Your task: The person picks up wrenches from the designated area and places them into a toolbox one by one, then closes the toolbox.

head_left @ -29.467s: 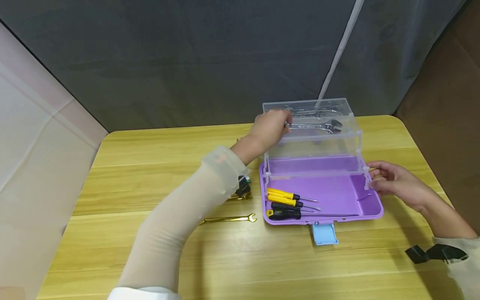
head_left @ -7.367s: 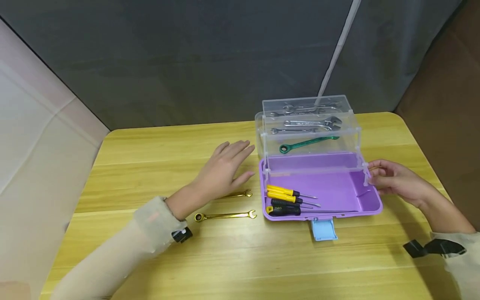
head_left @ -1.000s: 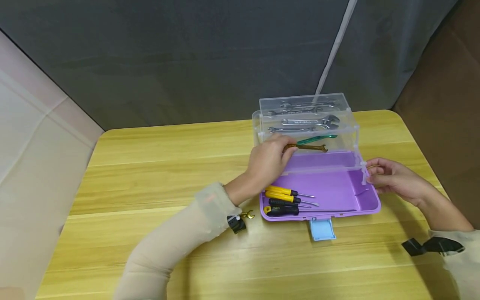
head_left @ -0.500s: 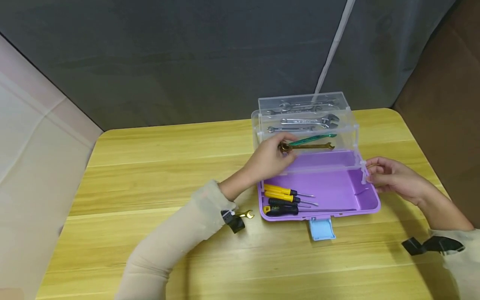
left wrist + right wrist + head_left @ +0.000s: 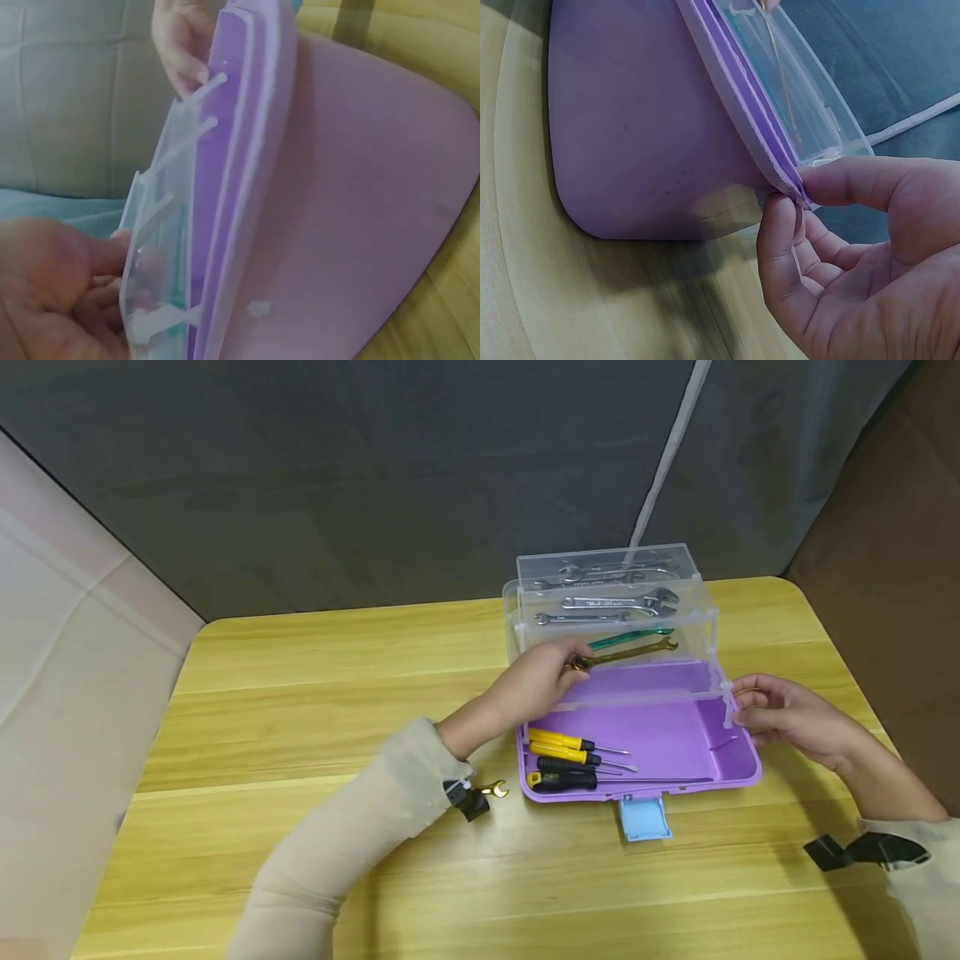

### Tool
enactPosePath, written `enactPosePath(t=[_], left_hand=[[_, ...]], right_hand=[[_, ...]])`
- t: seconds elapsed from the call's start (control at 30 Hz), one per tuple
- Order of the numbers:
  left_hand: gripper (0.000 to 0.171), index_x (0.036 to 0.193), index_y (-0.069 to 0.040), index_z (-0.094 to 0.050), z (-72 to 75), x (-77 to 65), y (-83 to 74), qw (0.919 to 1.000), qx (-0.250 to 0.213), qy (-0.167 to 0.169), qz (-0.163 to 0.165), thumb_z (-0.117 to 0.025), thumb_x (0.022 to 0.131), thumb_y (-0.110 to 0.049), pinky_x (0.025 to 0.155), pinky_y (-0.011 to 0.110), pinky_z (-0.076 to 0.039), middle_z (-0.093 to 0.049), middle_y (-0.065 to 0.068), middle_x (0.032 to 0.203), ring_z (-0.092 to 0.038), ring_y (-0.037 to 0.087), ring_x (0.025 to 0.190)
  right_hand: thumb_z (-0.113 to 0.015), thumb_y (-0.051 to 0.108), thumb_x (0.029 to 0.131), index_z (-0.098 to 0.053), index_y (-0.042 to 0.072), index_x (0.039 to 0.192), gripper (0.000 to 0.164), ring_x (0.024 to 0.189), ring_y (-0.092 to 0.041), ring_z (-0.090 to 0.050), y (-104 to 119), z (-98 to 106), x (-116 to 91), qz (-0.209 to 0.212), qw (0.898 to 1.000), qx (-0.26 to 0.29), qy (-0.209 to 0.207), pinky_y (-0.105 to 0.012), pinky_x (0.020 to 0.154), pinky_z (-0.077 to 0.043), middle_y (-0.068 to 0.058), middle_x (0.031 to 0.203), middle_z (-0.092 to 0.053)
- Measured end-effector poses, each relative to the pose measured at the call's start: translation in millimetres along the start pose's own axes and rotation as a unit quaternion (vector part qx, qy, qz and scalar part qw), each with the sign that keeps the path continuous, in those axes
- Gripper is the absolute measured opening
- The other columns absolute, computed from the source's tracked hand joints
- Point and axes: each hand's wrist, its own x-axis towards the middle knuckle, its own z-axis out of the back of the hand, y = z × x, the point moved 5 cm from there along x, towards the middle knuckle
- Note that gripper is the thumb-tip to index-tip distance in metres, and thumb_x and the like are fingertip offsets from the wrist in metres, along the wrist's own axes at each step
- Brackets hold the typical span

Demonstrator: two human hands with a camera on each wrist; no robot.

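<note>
My left hand point(image 5: 528, 687) pinches the ring end of a gold combination wrench point(image 5: 632, 654) over the lowest clear tray of the toolbox point(image 5: 678, 722). The wrench's open jaw points right and slightly up. Just behind it lies a green ratchet wrench point(image 5: 637, 637), its left end hidden by my fingers. With thumb and fingers, my right hand point(image 5: 855, 247) grips the purple rim point(image 5: 739, 112) at the toolbox's right end. A second gold wrench point(image 5: 493, 789) lies on the table, mostly covered by my left sleeve.
Silver wrenches point(image 5: 585, 619) and an adjustable wrench point(image 5: 622, 602) lie in the upper clear trays. Several screwdrivers, among them a black one point(image 5: 562, 782), lie in the purple base. A blue latch point(image 5: 643, 819) hangs at the front. Grey cloth point(image 5: 337, 485) rises behind the table.
Since the oldest frames, a small silver wrench and the green wrench have come into the trays, and one gold wrench has left the table. Lately its open end moved right and tilted up.
</note>
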Motion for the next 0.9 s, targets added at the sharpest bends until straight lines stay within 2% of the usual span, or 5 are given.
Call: enactPosePath(t=[0.23, 0.37, 0.67, 0.9], left_hand=[[0.032, 0.128, -0.007, -0.069, -6.5, 4.8, -3.6, 0.9941, 0.103, -0.036, 0.003, -0.070, 0.098, -0.019, 0.099, 0.031, -0.050, -0.067, 0.008, 0.126, -0.063, 0.020, 0.114], [0.033, 0.128, -0.009, -0.070, -9.8, 5.8, -4.8, 0.9898, 0.136, -0.041, 0.012, -0.071, 0.098, -0.021, 0.097, 0.031, -0.052, -0.066, 0.007, 0.126, -0.063, 0.019, 0.114], [0.031, 0.125, -0.008, -0.071, -10.2, 7.6, -3.5, 0.9893, 0.129, -0.059, 0.032, -0.073, 0.096, -0.019, 0.092, 0.030, -0.054, -0.069, 0.006, 0.124, -0.066, 0.017, 0.107], [0.025, 0.123, -0.009, -0.072, -9.4, 6.3, -2.7, 0.9903, 0.119, -0.067, 0.023, -0.069, 0.099, -0.014, 0.095, 0.029, -0.052, -0.069, 0.005, 0.123, -0.065, 0.017, 0.110]], right_hand=[[-0.049, -0.012, 0.099, -0.054, 0.010, 0.117, 0.029, 0.084, -0.015, -0.067, 0.4, -0.6, -0.7, 0.000, 1.000, -0.001, -0.003, -0.031, 0.070, -0.058, -0.002, 0.097, -0.066], [-0.048, -0.012, 0.099, -0.053, 0.010, 0.118, 0.029, 0.084, -0.016, -0.068, 1.0, -0.7, -0.8, 0.004, 1.000, 0.003, 0.000, -0.031, 0.071, -0.058, -0.002, 0.097, -0.066], [-0.048, -0.013, 0.099, -0.054, 0.009, 0.118, 0.029, 0.085, -0.016, -0.068, 1.9, -1.2, -0.4, 0.006, 1.000, 0.003, 0.000, -0.032, 0.071, -0.058, -0.003, 0.097, -0.066], [-0.049, -0.012, 0.098, -0.052, 0.009, 0.117, 0.028, 0.084, -0.016, -0.067, 1.3, -1.1, -0.4, 0.001, 1.000, -0.003, -0.006, -0.031, 0.070, -0.058, -0.002, 0.097, -0.066]])
